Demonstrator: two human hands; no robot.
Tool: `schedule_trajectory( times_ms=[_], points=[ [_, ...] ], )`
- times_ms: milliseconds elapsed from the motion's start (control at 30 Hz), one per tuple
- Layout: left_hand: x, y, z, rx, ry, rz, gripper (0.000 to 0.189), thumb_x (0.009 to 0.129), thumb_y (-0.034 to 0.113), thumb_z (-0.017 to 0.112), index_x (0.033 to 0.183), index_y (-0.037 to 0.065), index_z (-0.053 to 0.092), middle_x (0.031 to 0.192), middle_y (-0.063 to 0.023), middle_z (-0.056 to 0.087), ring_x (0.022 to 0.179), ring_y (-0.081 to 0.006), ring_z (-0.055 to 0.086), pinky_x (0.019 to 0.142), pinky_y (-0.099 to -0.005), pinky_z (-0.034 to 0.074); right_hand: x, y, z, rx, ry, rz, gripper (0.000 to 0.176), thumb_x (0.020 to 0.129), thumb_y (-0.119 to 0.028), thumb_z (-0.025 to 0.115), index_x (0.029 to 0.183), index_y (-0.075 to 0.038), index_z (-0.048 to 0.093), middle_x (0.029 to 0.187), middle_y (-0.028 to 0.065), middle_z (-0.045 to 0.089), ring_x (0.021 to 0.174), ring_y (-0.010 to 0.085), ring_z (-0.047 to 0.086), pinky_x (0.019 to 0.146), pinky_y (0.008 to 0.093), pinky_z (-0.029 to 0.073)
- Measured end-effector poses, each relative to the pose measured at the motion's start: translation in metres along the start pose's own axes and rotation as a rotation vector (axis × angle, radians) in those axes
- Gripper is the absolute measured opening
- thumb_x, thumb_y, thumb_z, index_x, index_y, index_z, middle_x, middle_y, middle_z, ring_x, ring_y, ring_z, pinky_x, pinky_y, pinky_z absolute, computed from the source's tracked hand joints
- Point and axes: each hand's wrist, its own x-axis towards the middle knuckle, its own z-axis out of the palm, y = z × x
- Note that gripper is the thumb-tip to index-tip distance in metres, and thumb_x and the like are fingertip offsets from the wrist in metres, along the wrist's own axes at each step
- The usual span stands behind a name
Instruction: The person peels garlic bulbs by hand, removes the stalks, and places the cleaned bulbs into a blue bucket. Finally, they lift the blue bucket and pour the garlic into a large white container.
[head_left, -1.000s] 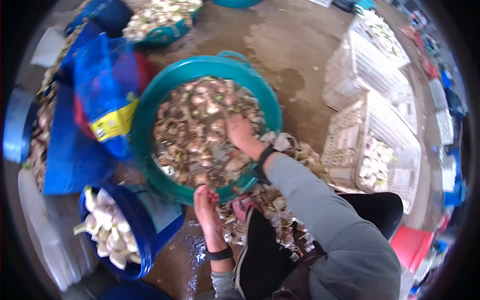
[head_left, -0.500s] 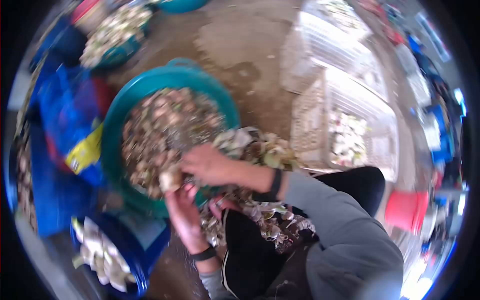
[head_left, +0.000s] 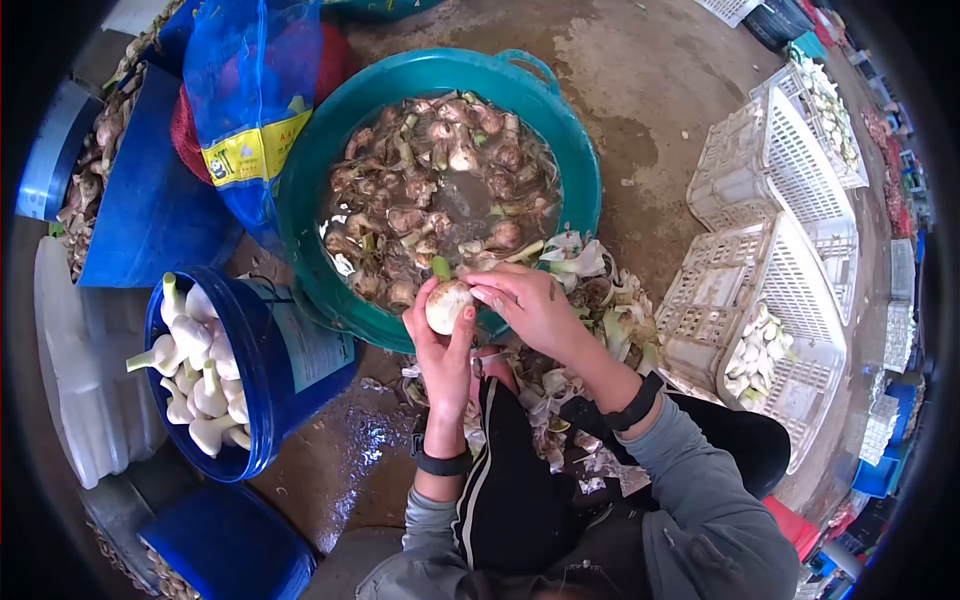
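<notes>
A garlic bulb [head_left: 447, 306] with a short green stem sits in my left hand [head_left: 442, 350], the thumb and fingers closed round it near the tub's front rim. Its lower part is white, and brownish skin shows near the top. My right hand [head_left: 540, 312] has its fingertips pinched at the upper right side of the bulb; any loose skin between them is too small to make out. Beyond both hands, a large green tub [head_left: 582, 190] holds water with many unpeeled garlic bulbs [head_left: 420, 188] in it.
Left stands a blue bucket [head_left: 300, 385] of white peeled garlic [head_left: 200, 365]. Peeled skins [head_left: 615, 310] lie heaped between my legs and the tub. White crates [head_left: 700, 335] stand on the right, one holding garlic. A blue bag [head_left: 235, 90] leans by the tub.
The view has swung, so the tub and blue bucket appear farther right and higher, and the picture is sharper. Both hands stay together at a garlic bulb.
</notes>
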Motion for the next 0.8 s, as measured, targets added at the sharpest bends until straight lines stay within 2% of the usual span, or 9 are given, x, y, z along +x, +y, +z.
schedule_trajectory(
  times_ms=[300,433,467,533,567,600,667,733,800],
  points=[
    [-0.002,0.021,-0.005,0.491,-0.074,0.207,0.047,0.075,0.008,0.068,0.119,0.009,0.052,0.099,-0.0102,0.041,0.096,-0.0247,0.043,0.089,-0.034,0.037,0.001,-0.012,-0.016,-0.342,-0.096,-0.269,0.01,0.074,-0.012,0.065,0.08,-0.004,0.062,0.074,0.0096,0.061,0.072,0.0282,0.061,0.066,0.0373,0.048],
    [-0.004,0.025,-0.01,0.336,-0.262,0.129,0.045,0.074,0.004,0.066,0.116,0.008,0.053,0.1,-0.0078,0.04,0.097,-0.021,0.043,0.088,-0.0305,0.037,-0.002,-0.009,-0.021,-0.42,-0.018,-0.239,0.011,0.074,-0.013,0.062,0.069,-0.007,0.053,0.068,0.0081,0.056,0.066,0.0279,0.059,0.063,0.038,0.045],
    [-0.007,0.023,-0.012,-0.026,-0.303,-0.062,0.044,0.073,0.006,0.067,0.115,0.006,0.053,0.102,-0.006,0.042,0.098,-0.0172,0.046,0.086,-0.0277,0.039,-0.002,-0.004,-0.025,-0.423,0.047,-0.203,0.01,0.075,-0.012,0.061,0.07,-0.008,0.054,0.069,0.0084,0.057,0.067,0.0283,0.059,0.062,0.0382,0.046],
    [-0.011,0.021,-0.025,-0.374,-0.348,-0.192,0.056,0.076,0.02,0.069,0.124,0.005,0.045,0.1,-0.0062,0.052,0.084,-0.0144,0.054,0.071,-0.0251,0.047,-0.001,0.039,-0.049,-0.434,0.311,-0.115,0.006,0.074,-0.012,0.061,0.076,-0.007,0.061,0.074,0.0109,0.06,0.066,0.0288,0.06,0.06,0.0394,0.048],
    [-0.012,0.024,-0.029,-0.371,-0.339,-0.187,0.056,0.076,0.02,0.069,0.124,0.005,0.045,0.1,-0.0062,0.052,0.084,-0.0144,0.054,0.071,-0.0251,0.047,-0.003,0.063,-0.072,-0.49,0.298,0.073,0.009,0.074,-0.01,0.061,0.081,-0.005,0.065,0.079,0.0121,0.063,0.073,0.0288,0.062,0.068,0.0396,0.051],
    [-0.013,0.028,-0.031,-0.429,-0.317,-0.201,0.062,0.077,0.026,0.069,0.128,0.005,0.04,0.098,-0.0061,0.054,0.084,-0.0147,0.055,0.069,-0.0252,0.047,-0.009,0.102,-0.102,-0.914,0.07,0.066,0.016,0.078,-0.011,0.061,0.091,-0.003,0.065,0.091,0.0127,0.066,0.083,0.03,0.063,0.074,0.0399,0.051],
    [-0.004,0.03,-0.029,-0.5,-0.276,-0.188,0.068,0.078,0.032,0.069,0.132,0.006,0.036,0.096,-0.0059,0.056,0.083,-0.0149,0.056,0.067,-0.0253,0.047,-0.004,0.048,-0.093,-0.818,0.134,-0.168,0.025,0.08,-0.011,0.06,0.103,-0.003,0.063,0.099,0.0123,0.065,0.09,0.03,0.062,0.079,0.0386,0.049],
    [-0.005,0.03,-0.025,-0.472,-0.295,-0.278,0.073,0.08,0.034,0.067,0.137,0.007,0.032,0.101,-0.0073,0.056,0.086,-0.0151,0.056,0.065,-0.0254,0.047,0.001,0.017,-0.055,-0.327,-0.072,-0.392,0.036,0.08,-0.013,0.061,0.116,-0.009,0.059,0.104,0.01,0.064,0.1,0.0251,0.057,0.087,0.0444,0.042],
    [-0.002,0.034,-0.018,-0.51,-0.285,-0.274,0.073,0.081,0.035,0.065,0.139,0.007,0.029,0.104,-0.0082,0.056,0.086,-0.0157,0.056,0.066,-0.0254,0.047,0.009,0.001,-0.036,-0.285,-0.227,-0.337,0.033,0.079,-0.012,0.061,0.112,-0.006,0.06,0.102,0.0103,0.064,0.098,0.0261,0.058,0.086,0.0406,0.042]
  ],
)
